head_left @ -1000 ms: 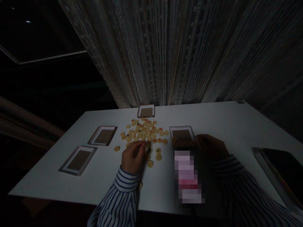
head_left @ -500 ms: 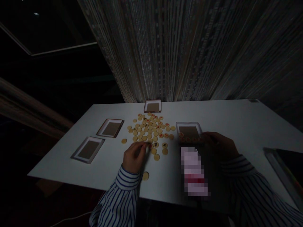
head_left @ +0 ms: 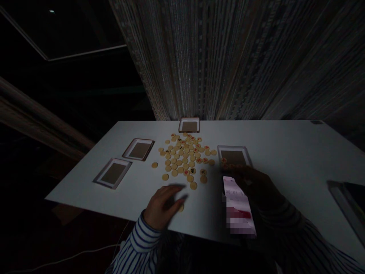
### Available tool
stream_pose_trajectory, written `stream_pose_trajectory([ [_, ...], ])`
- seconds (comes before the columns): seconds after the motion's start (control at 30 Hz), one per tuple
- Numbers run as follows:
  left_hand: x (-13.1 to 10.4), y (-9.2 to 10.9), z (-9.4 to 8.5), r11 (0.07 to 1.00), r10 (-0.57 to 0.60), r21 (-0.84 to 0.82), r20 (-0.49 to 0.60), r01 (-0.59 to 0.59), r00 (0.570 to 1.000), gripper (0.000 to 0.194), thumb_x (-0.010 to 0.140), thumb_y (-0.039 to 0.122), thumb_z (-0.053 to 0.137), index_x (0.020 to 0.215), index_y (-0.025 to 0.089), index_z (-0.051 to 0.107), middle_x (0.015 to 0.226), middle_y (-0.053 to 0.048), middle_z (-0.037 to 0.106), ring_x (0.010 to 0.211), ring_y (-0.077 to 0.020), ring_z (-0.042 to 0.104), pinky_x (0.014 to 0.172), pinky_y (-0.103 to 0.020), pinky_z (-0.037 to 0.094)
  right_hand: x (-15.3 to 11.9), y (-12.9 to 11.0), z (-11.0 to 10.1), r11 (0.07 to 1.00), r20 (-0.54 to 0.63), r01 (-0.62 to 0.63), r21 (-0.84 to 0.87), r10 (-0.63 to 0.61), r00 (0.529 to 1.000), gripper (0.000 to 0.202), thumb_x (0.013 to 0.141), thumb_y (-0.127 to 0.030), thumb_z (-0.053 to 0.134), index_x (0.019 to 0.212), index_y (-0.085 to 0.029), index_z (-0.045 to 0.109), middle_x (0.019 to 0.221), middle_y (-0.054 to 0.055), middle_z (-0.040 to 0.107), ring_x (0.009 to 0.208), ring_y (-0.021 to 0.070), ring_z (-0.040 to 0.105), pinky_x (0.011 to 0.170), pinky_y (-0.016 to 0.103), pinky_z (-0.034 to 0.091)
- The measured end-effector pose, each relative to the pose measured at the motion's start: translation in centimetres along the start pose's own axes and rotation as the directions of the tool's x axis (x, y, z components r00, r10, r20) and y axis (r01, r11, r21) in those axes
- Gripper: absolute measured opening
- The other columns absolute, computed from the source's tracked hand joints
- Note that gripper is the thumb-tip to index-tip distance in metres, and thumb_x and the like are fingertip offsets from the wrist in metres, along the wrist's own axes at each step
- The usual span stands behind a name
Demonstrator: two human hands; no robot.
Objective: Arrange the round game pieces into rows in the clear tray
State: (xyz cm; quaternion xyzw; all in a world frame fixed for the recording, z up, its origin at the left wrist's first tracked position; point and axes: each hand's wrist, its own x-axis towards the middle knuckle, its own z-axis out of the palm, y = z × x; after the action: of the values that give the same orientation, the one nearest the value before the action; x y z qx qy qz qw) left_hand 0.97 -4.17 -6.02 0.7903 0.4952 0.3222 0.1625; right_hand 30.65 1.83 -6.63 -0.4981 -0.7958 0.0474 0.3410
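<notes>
Open tabletop right of tray, but phone between right hand and left hand

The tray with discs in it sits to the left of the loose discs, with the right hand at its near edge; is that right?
Not quite: the tray sits to the right of the loose discs, as the head view shows. The right hand is at its near edge.

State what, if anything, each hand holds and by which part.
The left hand is open, holding nothing. Whether the right hand holds anything is too dark to tell.
</notes>
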Motion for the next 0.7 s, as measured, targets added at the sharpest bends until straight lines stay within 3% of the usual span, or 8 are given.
stream_pose_trajectory([
  [0.2, -1.5, -0.1, 0.4, 0.997, -0.03, 0.073, 0.107, 0.022, 0.994, 0.035, 0.078, 0.031, 0.061, 0.11, 0.018, 0.059, 0.103, -0.01, 0.067, 0.096, -0.0217, 0.061, 0.083, -0.04, 0.052, -0.4, -1.5, 0.5, 0.994, 0.077, 0.098, 0.044, -0.101, 0.992, 0.024, 0.086, -0.026, 0.044, 0.094, -0.019, 0.065, 0.079, 0.006, 0.068, 0.062, 0.0133, 0.061, 0.059, 0.028, 0.051],
  [0.43, -2.4, -0.8, 0.9, 0.989, -0.077, 0.136, 0.193, 0.051, 0.978, 0.037, 0.074, 0.026, 0.064, 0.11, 0.018, 0.059, 0.101, -0.01, 0.067, 0.096, -0.0234, 0.06, 0.083, -0.04, 0.05, -0.7, -2.7, 0.6, 0.98, 0.131, 0.187, 0.075, -0.195, 0.972, 0.025, 0.086, -0.024, 0.044, 0.095, -0.018, 0.066, 0.079, 0.007, 0.069, 0.058, 0.0132, 0.06, 0.057, 0.029, 0.051],
  [0.7, -1.9, -1.0, 1.3, 0.989, -0.057, 0.142, 0.195, 0.029, 0.979, 0.033, 0.077, 0.021, 0.058, 0.11, 0.018, 0.058, 0.099, -0.009, 0.067, 0.094, -0.0221, 0.06, 0.082, -0.038, 0.048, -0.7, -2.6, 0.4, 0.975, 0.123, 0.217, 0.048, -0.222, 0.967, 0.023, 0.086, -0.022, 0.045, 0.097, -0.018, 0.065, 0.079, 0.006, 0.069, 0.058, 0.0119, 0.061, 0.057, 0.026, 0.052],
])
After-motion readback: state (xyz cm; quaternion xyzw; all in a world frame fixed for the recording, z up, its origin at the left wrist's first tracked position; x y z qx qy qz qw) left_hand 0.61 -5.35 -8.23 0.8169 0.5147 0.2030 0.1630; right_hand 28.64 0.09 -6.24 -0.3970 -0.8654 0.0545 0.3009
